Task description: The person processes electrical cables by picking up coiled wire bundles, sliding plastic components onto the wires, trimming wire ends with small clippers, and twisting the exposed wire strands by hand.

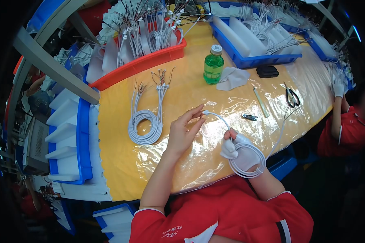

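Note:
My bare left hand [183, 131] pinches the small white connector [206, 112] at one end of a white cable, thumb and forefinger at its tip. On my right hand [236, 149] is a white glove with fingertips exposed. It grips the coiled white cable [258, 156], whose loops hang around the hand and wrist. A short length of cable arcs between both hands, and another tail runs up to the right over the table. Left of my hands lies a bundle of coiled cables [146, 127] with connectors and thin wires at its upper ends.
On the yellow table [117, 170] are a green bottle [213, 67], a white cloth [233, 78], a black case [267, 71], scissors [292, 98], a pen-like tool [261, 102] and small nippers [250, 117]. A red bin [142, 62] and blue bin [251, 60] hold cables. Another person [344, 125] sits right.

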`<act>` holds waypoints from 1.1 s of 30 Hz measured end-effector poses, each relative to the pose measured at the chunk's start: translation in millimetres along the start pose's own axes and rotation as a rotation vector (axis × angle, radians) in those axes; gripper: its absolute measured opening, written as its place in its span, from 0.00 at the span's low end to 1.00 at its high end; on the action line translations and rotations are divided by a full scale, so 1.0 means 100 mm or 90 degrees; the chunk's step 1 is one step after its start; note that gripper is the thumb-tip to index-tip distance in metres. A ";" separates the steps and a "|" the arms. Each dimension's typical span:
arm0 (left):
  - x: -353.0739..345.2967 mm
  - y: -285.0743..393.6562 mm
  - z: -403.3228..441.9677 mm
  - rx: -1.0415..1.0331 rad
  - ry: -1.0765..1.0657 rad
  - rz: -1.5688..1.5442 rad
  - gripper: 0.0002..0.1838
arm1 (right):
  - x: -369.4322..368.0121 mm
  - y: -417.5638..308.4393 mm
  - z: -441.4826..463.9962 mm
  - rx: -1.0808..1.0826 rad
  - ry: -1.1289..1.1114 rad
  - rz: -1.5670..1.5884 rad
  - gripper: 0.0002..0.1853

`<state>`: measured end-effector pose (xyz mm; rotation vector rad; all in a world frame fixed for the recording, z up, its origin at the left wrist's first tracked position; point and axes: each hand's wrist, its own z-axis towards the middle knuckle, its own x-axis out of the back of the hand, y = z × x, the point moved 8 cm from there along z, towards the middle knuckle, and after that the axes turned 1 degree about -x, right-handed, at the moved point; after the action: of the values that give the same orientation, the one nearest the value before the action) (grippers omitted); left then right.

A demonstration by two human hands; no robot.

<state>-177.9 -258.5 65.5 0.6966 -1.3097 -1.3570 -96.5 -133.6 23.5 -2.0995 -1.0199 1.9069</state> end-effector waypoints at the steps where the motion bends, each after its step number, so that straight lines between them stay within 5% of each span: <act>1: 0.01 0.00 0.00 -0.001 0.000 -0.001 0.19 | 0.02 -0.08 0.01 0.018 -0.001 0.034 0.16; 7: 0.04 -0.03 -0.01 0.026 -0.002 -0.128 0.19 | 0.22 -0.42 0.03 0.073 0.130 -0.175 0.16; 9: 0.05 -0.05 -0.01 0.022 -0.011 -0.154 0.18 | 0.27 -0.63 -0.01 0.119 0.279 -0.471 0.16; 19: 0.19 -0.03 -0.01 0.047 0.009 -0.246 0.16 | -0.38 -1.09 -0.18 0.498 0.282 -1.066 0.06; 33: 0.29 0.01 0.01 0.010 0.040 -0.214 0.14 | -0.65 -1.10 -0.29 0.712 0.225 -1.208 0.13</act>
<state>-186.1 -285.0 74.3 0.9962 -1.1903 -1.5789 -110.7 -75.7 140.1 -0.2277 -0.8068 0.5900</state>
